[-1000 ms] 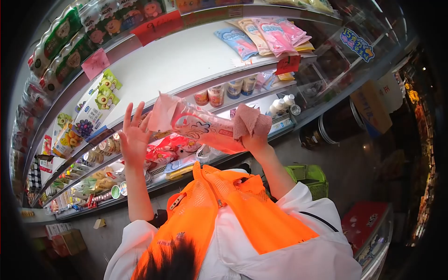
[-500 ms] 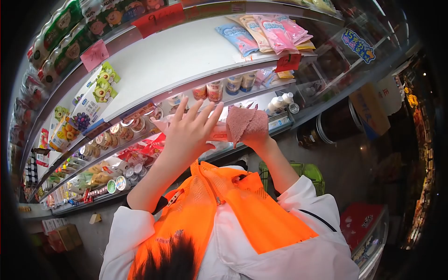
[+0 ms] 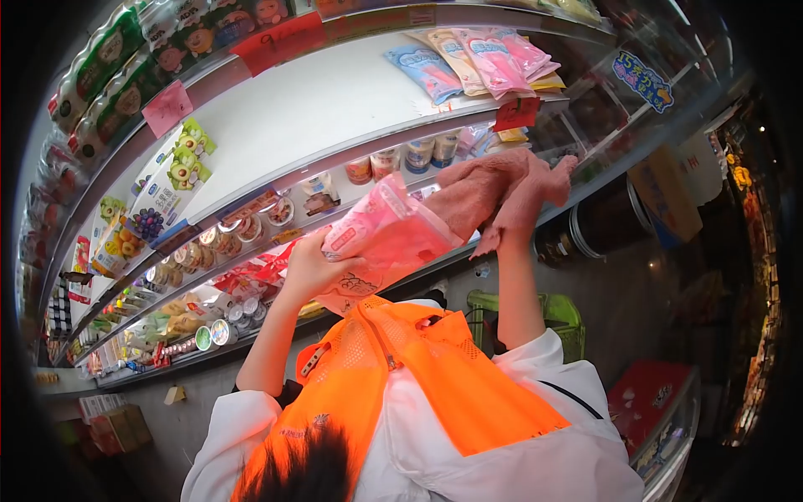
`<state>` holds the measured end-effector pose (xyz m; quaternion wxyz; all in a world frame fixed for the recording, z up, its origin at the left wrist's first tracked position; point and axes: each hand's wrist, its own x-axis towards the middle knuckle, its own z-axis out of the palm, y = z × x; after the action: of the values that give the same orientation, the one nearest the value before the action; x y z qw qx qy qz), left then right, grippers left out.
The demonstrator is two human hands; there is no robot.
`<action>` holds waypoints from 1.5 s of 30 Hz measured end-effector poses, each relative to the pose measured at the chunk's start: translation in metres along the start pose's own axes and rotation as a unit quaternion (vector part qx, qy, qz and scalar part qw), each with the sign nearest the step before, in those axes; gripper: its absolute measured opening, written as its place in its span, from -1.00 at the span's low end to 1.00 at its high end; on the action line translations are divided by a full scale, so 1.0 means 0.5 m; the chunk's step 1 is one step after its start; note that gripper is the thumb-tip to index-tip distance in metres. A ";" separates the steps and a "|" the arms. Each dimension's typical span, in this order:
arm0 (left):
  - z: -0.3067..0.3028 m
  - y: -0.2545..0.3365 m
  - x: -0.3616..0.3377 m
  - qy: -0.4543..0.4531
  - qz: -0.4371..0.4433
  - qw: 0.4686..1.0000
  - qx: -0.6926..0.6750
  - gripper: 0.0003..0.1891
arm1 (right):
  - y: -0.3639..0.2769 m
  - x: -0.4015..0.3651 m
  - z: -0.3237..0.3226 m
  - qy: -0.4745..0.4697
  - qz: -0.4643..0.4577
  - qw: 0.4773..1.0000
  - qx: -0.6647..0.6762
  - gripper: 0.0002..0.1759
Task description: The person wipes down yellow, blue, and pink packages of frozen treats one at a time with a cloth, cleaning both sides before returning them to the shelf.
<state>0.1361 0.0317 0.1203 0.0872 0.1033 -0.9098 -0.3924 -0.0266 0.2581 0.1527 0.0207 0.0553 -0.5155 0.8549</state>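
Note:
My left hand (image 3: 309,266) is closed around the left end of a pink printed pouch (image 3: 393,238), held tilted in front of the orange vest. A dusty-pink cloth (image 3: 481,192) is draped over and around my right hand (image 3: 516,224), covering most of its fingers. One part of the cloth lies against the pouch's right end. Behind the pouch, the bare white shelf (image 3: 293,109) carries a few similar pouches (image 3: 493,63) at its right end and fruit-printed cartons (image 3: 167,192) at its left.
Lower shelves hold cups (image 3: 372,167) and tubs (image 3: 222,330). Bottle packs (image 3: 109,50) stand upper left. A green crate (image 3: 560,314) sits on the floor, and a red-topped case (image 3: 644,393) stands lower right. Price cards (image 3: 167,109) hang from the shelf edge.
My left hand has gone from spread fingers to gripping the pouch, which now shows its printed face. The cloth has unfolded and shifted right with my right hand.

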 end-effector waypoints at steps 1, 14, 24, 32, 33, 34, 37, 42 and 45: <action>-0.004 -0.004 -0.006 0.010 -0.019 0.999 -0.045 -0.55 | 0.000 -0.007 -0.006 -0.065 0.002 0.993 -0.100 -0.67; -0.002 0.055 -0.028 0.063 0.100 0.990 0.080 -0.51 | 0.028 -0.108 0.120 -0.262 -0.286 0.882 -0.267 -0.93; 0.058 -0.031 -0.041 0.128 -0.037 0.984 -0.122 -0.59 | 0.046 0.033 0.084 0.022 -0.011 0.975 0.219 -0.77; 0.007 -0.055 -0.043 0.151 -0.168 0.842 -0.490 -0.60 | -0.046 -0.059 0.098 -0.261 -0.113 0.958 0.040 -0.61; 0.006 -0.050 -0.041 0.151 -0.168 0.837 -0.499 -0.59 | -0.038 -0.080 0.116 -0.214 -0.164 0.962 -0.044 -0.61; 0.003 -0.039 -0.040 0.142 -0.155 0.852 -0.480 -0.59 | -0.022 -0.089 0.121 -0.208 -0.238 0.939 -0.135 -0.61; 0.002 -0.019 -0.040 0.114 -0.093 0.919 -0.367 -0.59 | 0.032 -0.099 0.126 -0.231 -0.389 0.820 -0.350 -0.58; -0.001 0.016 -0.043 0.089 0.009 0.986 -0.143 -0.58 | 0.049 -0.079 0.141 -0.245 -0.377 0.778 -0.439 -0.59; 0.002 0.017 -0.049 0.075 0.015 0.990 -0.122 -0.58 | 0.099 -0.082 0.136 -0.203 -0.263 0.912 -0.242 -0.72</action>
<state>0.1586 0.0444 0.1239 0.1729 0.1073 -0.8477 -0.4899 0.0143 0.1756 0.1358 0.1525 0.3541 -0.6665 0.6380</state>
